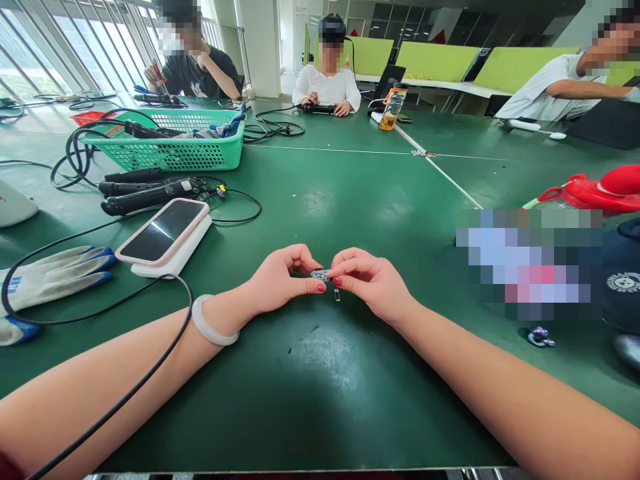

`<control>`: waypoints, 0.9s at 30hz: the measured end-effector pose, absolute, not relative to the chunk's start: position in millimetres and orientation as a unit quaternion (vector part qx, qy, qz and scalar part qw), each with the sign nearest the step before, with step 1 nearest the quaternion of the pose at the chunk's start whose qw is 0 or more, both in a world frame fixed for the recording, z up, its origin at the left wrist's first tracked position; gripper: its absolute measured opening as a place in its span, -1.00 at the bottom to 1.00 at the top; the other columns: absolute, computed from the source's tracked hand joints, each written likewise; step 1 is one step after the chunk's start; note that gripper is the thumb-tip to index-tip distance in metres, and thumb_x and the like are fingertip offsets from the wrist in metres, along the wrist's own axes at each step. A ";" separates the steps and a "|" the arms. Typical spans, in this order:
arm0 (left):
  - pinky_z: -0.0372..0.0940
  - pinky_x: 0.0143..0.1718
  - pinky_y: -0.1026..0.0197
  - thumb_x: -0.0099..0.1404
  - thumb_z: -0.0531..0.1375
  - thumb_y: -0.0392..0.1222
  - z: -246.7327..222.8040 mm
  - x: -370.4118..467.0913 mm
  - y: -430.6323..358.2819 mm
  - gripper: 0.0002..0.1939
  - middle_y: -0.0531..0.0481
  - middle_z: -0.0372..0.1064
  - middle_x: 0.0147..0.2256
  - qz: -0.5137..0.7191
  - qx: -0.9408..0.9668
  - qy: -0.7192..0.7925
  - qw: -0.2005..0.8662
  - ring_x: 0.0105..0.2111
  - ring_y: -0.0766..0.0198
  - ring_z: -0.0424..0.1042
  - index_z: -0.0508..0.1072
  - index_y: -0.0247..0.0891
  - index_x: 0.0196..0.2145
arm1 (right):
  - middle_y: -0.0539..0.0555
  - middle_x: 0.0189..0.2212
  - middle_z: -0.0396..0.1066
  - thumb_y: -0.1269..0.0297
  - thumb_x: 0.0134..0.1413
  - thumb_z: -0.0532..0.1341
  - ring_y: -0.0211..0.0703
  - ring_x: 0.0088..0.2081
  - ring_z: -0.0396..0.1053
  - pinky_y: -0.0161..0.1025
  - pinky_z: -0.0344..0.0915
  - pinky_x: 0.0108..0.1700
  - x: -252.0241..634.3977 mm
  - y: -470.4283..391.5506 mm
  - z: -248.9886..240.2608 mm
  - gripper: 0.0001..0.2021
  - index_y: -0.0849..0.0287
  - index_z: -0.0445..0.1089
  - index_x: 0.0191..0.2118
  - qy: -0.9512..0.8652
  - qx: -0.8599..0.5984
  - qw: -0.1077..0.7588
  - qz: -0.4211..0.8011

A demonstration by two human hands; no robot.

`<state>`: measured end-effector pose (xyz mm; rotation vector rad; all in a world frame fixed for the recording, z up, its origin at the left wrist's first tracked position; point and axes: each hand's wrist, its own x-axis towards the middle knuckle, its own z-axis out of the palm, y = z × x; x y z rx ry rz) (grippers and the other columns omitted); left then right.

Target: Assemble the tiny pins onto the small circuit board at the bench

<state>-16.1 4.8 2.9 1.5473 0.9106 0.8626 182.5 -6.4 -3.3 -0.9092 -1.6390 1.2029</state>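
Note:
A small silvery patterned piece (319, 275), too small to make out exactly, is held between both hands above the green table (320, 400). My left hand (285, 277) pinches its left end between thumb and fingers. The fingertips of my right hand (373, 280) close on its right end. Just below the right fingertips lies a tiny rectangular piece (337, 295) with a pale edge, touched by neither hand. A white bangle (213, 321) circles my left wrist, and a black cable (170, 347) crosses over my left forearm.
At left are a phone (165, 231) on a white box, gloves (60, 277), black tools (150, 193) and a green basket (175, 150). A metallic trinket (541, 337), dark cap (623, 280) and red object (595, 190) are at right. Three people sit beyond; a bottle (393, 107) stands far back.

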 end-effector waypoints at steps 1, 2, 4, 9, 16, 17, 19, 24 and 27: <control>0.27 -0.32 0.22 -0.07 0.41 -0.15 3.3 -15.7 4.8 -0.65 0.01 0.45 -0.40 0.364 0.651 0.388 0.542 -0.41 0.34 0.39 0.30 -0.28 -0.46 | 0.04 -0.31 0.36 0.11 -0.10 0.33 -0.31 -0.42 0.26 -0.27 0.27 -0.38 183.4 -5.6 -2.8 -0.81 0.11 0.51 -0.39 -0.662 -0.374 0.442 0.475; 0.27 -0.33 0.22 -0.07 0.41 -0.15 3.7 -15.2 4.9 -0.65 0.01 0.45 -0.39 0.365 0.649 0.394 0.539 -0.42 0.34 0.38 0.30 -0.28 -0.46 | 0.03 -0.32 0.37 0.13 -0.10 0.32 -0.33 -0.45 0.23 -0.28 0.25 -0.40 184.9 -4.5 -2.0 -0.81 0.11 0.51 -0.36 -0.666 -0.391 0.437 0.461; 0.26 -0.34 0.22 -0.07 0.41 -0.15 4.2 -14.4 5.3 -0.65 0.01 0.46 -0.38 0.364 0.647 0.408 0.531 -0.42 0.34 0.38 0.30 -0.28 -0.46 | -0.01 -0.40 0.36 0.17 -0.09 0.31 -0.37 -0.52 0.15 -0.30 0.19 -0.44 189.3 -1.8 0.2 -0.80 0.13 0.51 -0.32 -0.675 -0.444 0.409 0.424; 0.27 -0.37 0.23 -0.08 0.41 -0.16 3.8 -14.0 6.0 -0.66 0.01 0.46 -0.39 0.357 0.649 0.431 0.514 -0.44 0.34 0.38 0.32 -0.29 -0.46 | -0.07 -0.56 0.30 0.18 -0.10 0.31 -0.37 -0.56 0.11 -0.32 0.10 -0.48 200.9 0.8 7.4 -0.81 0.17 0.50 -0.34 -0.709 -0.533 0.237 0.397; 0.29 -0.35 0.21 -0.06 0.40 -0.15 4.8 -13.0 4.2 -0.67 0.00 0.46 -0.38 0.341 0.670 0.437 0.494 -0.41 0.31 0.40 0.33 -0.28 -0.44 | -0.04 -0.40 0.37 0.40 -0.05 0.28 -0.33 -0.42 0.26 -0.32 0.18 -0.34 196.8 -7.1 7.2 -0.93 0.10 0.49 -0.39 -0.808 -0.484 0.147 0.303; 0.29 -0.35 0.21 -0.06 0.39 -0.14 5.3 -12.9 3.9 -0.67 0.00 0.46 -0.39 0.338 0.673 0.439 0.491 -0.41 0.31 0.40 0.33 -0.28 -0.44 | -0.04 -0.40 0.37 0.40 -0.02 0.27 -0.33 -0.41 0.27 -0.32 0.18 -0.33 196.1 -7.4 6.5 -0.94 0.11 0.48 -0.42 -0.811 -0.484 0.141 0.296; 0.30 -0.35 0.20 -0.05 0.39 -0.14 6.1 -13.1 3.4 -0.68 0.00 0.47 -0.39 0.333 0.678 0.440 0.486 -0.41 0.30 0.41 0.33 -0.28 -0.44 | -0.04 -0.40 0.37 0.40 0.01 0.25 -0.32 -0.38 0.28 -0.32 0.18 -0.31 195.2 -7.5 5.5 -0.92 0.12 0.45 -0.45 -0.816 -0.485 0.131 0.285; 0.32 -0.31 0.19 -0.04 0.39 -0.12 4.9 -14.2 3.3 -0.68 -0.01 0.48 -0.37 0.327 0.684 0.443 0.478 -0.38 0.28 0.43 0.34 -0.27 -0.43 | -0.01 -0.37 0.38 0.37 0.11 0.20 -0.29 -0.35 0.30 -0.30 0.19 -0.28 192.8 -7.0 3.0 -0.89 0.14 0.43 -0.42 -0.828 -0.485 0.131 0.248; 0.33 -0.29 0.17 -0.03 0.38 -0.10 3.1 -14.6 3.9 -0.68 -0.02 0.48 -0.35 0.321 0.690 0.441 0.476 -0.36 0.26 0.44 0.35 -0.27 -0.42 | 0.01 -0.36 0.39 0.36 0.15 0.16 -0.26 -0.32 0.31 -0.29 0.19 -0.26 191.3 -6.2 0.4 -0.86 0.14 0.45 -0.38 -0.830 -0.488 0.141 0.231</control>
